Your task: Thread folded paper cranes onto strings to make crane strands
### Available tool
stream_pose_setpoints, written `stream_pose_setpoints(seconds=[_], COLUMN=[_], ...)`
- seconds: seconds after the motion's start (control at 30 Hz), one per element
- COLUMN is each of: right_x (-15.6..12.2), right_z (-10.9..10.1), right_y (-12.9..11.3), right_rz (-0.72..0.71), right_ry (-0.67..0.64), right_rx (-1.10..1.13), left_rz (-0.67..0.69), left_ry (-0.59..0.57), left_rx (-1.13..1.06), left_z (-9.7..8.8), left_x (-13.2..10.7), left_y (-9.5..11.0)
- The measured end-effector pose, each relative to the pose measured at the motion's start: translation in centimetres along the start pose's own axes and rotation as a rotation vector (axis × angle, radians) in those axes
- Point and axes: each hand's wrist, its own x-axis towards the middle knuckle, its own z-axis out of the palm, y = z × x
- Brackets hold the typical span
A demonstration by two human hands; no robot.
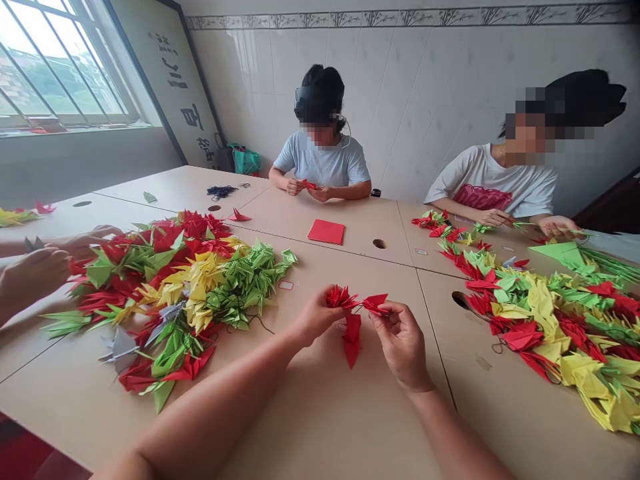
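Observation:
My left hand (pixel 318 317) is closed around a bunch of red paper cranes (pixel 341 297), held just above the table in front of me. Between the thumb and fingers of my right hand (pixel 403 343), a single red paper crane (pixel 375 305) is pinched. A short dark thread seems to run across the narrow gap between the two. Below this gap hangs another red folded paper piece (pixel 352 341), its tip pointing down at the table.
Left of my arms lies a heap of red, yellow and green cranes (pixel 200 280); more strings of cranes (pixel 540 300) cover the right side. A red paper stack (pixel 326 232) and dark thread (pixel 221 193) lie farther back. Co-workers' hands (pixel 35 270) work at left, opposite and right.

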Motion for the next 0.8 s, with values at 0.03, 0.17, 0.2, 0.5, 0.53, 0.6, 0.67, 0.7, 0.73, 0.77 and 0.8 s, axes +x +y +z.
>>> stream_pose_setpoints(seconds=[0.03,0.17,0.2,0.5,0.53,0.6,0.67,0.7,0.73,0.77,0.8], right_x=[0.1,0.5,0.5,0.7,0.6,0.5,0.3,0.2,0.1,0.0,0.0], right_z=[0.0,0.1,0.1,0.1,0.1,0.1,0.2,0.3,0.3,0.4,0.4], right_y=[0.0,0.2,0.3,0.4,0.3,0.1,-0.2,-0.3,-0.4,-0.5,-0.6], right_rz=[0.029,0.147,0.170,0.228,0.230,0.223,0.208,0.204,0.204,0.206,0.211], right_ry=[0.016,0.019,0.013,0.028,0.024,0.008,-0.032,-0.060,-0.087,-0.104,-0.108], right_rx=[0.035,0.153,0.167,0.312,0.325,0.329,0.324,0.321,0.318,0.315,0.312], left_rz=[-0.003,-0.013,-0.013,-0.095,-0.097,-0.093,-0.086,-0.082,-0.078,-0.076,-0.080], left_ry=[0.004,0.001,-0.008,-0.147,-0.149,-0.138,-0.110,-0.102,-0.100,-0.102,-0.107], left_rx=[-0.004,-0.005,-0.004,-0.251,-0.278,-0.285,-0.246,-0.218,-0.191,-0.168,-0.152], left_z=[0.0,0.0,0.0,-0.2,-0.3,-0.3,-0.3,-0.3,-0.2,-0.1,-0.1], left_x=[0.0,0.1,0.1,0.0,0.0,0.1,0.2,0.2,0.2,0.2,0.2], left_y=[0.0,-0.1,-0.2,0.1,0.1,0.0,-0.1,-0.2,-0.3,-0.3,-0.3])
